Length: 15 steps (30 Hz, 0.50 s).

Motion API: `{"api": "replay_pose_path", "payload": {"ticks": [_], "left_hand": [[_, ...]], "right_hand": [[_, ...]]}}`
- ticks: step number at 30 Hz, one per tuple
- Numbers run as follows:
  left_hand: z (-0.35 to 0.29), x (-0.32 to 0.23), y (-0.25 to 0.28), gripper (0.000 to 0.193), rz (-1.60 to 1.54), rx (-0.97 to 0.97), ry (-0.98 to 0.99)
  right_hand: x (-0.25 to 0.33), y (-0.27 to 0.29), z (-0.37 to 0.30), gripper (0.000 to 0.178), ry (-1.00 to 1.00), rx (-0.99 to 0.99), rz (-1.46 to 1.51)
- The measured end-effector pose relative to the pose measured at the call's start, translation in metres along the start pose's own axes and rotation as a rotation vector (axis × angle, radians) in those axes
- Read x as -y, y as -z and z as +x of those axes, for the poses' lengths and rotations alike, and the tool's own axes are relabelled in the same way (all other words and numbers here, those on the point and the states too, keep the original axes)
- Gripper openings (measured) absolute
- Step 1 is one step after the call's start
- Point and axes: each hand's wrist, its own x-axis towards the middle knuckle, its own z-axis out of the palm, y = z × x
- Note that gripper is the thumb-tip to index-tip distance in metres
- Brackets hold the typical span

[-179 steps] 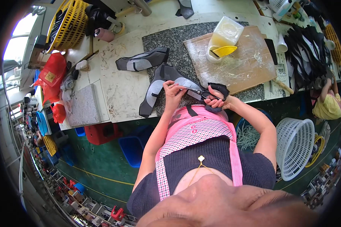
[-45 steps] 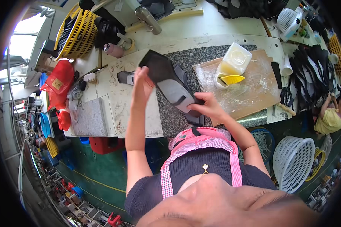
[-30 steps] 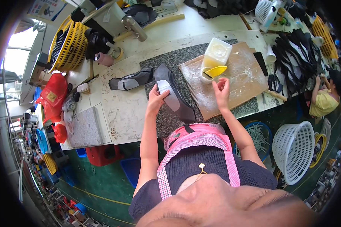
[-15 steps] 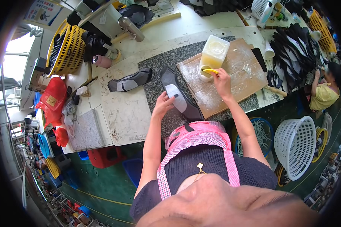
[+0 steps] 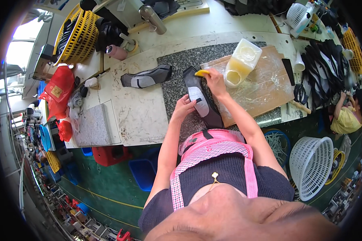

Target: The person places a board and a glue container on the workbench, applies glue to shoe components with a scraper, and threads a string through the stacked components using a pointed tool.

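Observation:
A grey-and-black shoe upper (image 5: pixel 198 98) lies lengthwise in front of me on a speckled stone slab (image 5: pixel 177 98). My left hand (image 5: pixel 184 107) holds its left edge, fingertips by a small black tab on the pale panel. My right hand (image 5: pixel 215 82) is closed around a short yellow-handled tool (image 5: pixel 202 73) over the upper's far end; its working tip cannot be made out. Right of that hand, a translucent plastic bottle (image 5: pixel 245 56) with yellowish glue lies tilted, its cut opening toward me. A similar upper (image 5: pixel 147 76) rests to the left.
Smeared cardboard (image 5: pixel 269 94) lies under the bottle. Black strips (image 5: pixel 323 60) are heaped at the right, near another person (image 5: pixel 346 116). A grey slab (image 5: pixel 93 126) and red bag (image 5: pixel 59 90) sit at the left. A white basket (image 5: pixel 311 166) stands below the table, right.
My right hand has moved left with the yellow-handled tool, from the bottle's opening to the upper's far end. My left hand stays at the upper's edge. The whole view has shifted slightly.

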Motion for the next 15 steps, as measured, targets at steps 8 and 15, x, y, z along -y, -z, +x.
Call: {"api": "replay_pose_path", "payload": {"ticks": [8,15], "left_hand": [[0.001,0.006,0.008,0.054,-0.054,0.011,0.01],[0.004,0.007,0.007,0.052,-0.041,0.01,0.012]], "right_hand": [[0.002,0.012,0.001,0.009,-0.142,0.135,0.042],[-0.01,0.008,0.012,0.018,-0.185,0.194,-0.084]]}}
